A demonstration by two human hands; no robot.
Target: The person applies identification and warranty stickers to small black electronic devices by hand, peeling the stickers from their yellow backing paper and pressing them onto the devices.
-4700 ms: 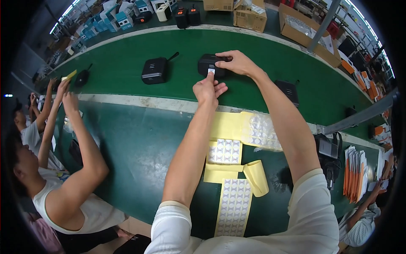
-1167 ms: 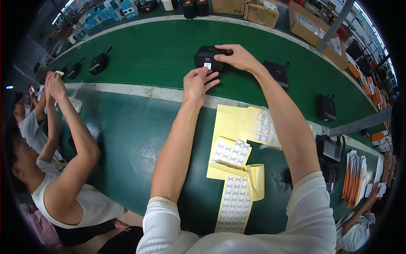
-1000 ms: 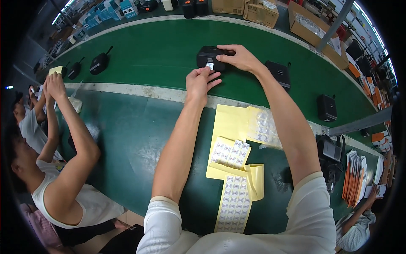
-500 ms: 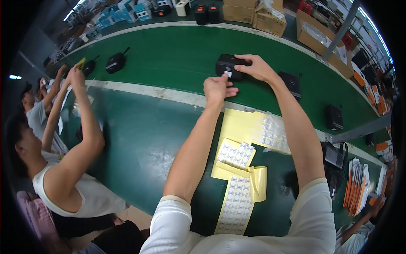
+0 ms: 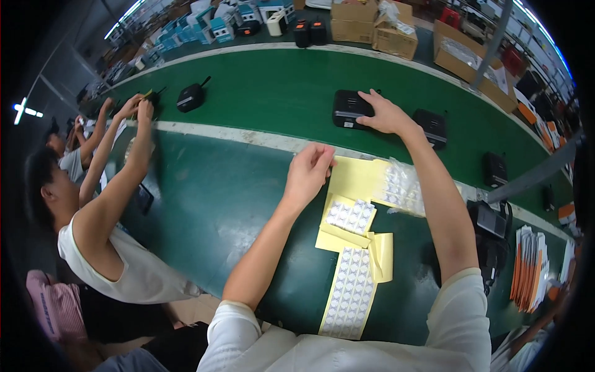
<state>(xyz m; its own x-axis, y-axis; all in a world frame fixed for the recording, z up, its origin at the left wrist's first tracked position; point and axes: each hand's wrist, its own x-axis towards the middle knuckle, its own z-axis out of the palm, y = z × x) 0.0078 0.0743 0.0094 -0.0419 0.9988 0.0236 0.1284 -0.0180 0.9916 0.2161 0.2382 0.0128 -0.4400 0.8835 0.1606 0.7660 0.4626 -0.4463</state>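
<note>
Wide green conveyor belt point(image 5: 260, 93) spans scene; pale yellow backing sheets with white square stickers point(image 5: 350, 217) lie on near green bench, long axis toward person

Flat black rectangular device point(image 5: 349, 109) on belt, long axis along belt, beyond and right of left hand

Right hand point(image 5: 387, 115) nearer, resting on device's right end, fingers spread, not clamped

Left hand point(image 5: 308, 173) at sheets' far edge, fingertips pinched together; held sticker cannot tell

Half second ago left hand was up beside device; now pulled back to sheets
</note>
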